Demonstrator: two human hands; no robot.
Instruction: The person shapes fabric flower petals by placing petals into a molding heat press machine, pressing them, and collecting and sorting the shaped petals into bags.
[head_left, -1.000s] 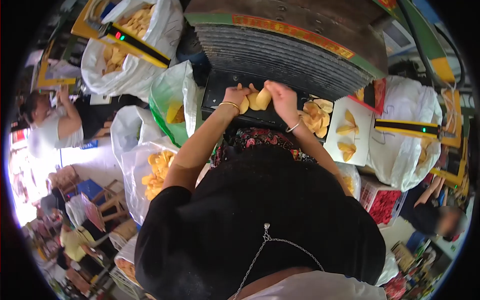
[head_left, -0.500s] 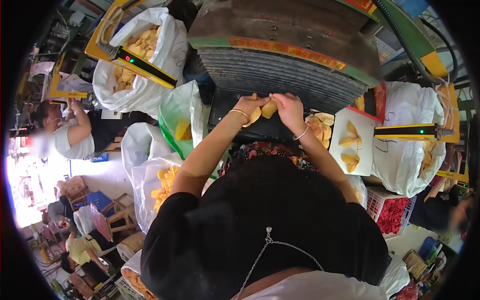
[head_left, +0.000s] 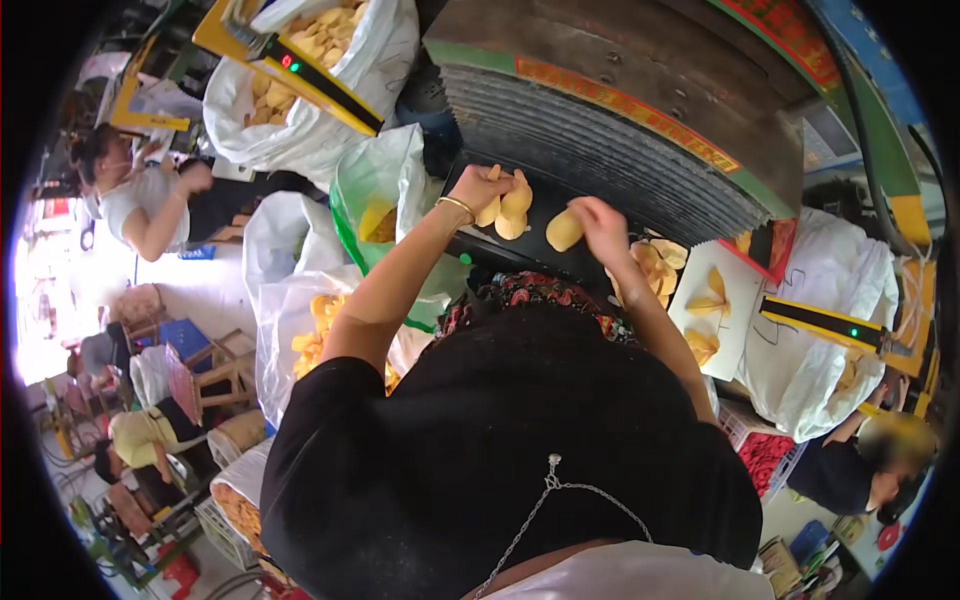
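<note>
On the black plate (head_left: 543, 196) of the machine, my left hand (head_left: 482, 187) is closed around the upper ends of pale yellow petal-shaped pieces (head_left: 512, 211), which hang side by side from the fingers. To the right, my right hand (head_left: 602, 228) pinches a separate rounded yellow piece (head_left: 565, 231) at its upper edge. A gap of black plate lies between the two hands. Beside my right wrist is a pile of similar pieces (head_left: 657, 268), partly covered by my forearm.
Above the plate hangs a ridged grey bellows (head_left: 600, 135). A white board (head_left: 723, 328) with yellow petals lies right. Yellow-black bars (head_left: 822, 323) stick out on both sides. White sacks (head_left: 270, 150) and a green-white bag (head_left: 375, 210) stand around. Other people (head_left: 150, 200) work farther off.
My hands, close together half a second ago, are now apart. My right hand holds its piece away from the pieces at my left hand. The whole view has tilted and shifted slightly.
</note>
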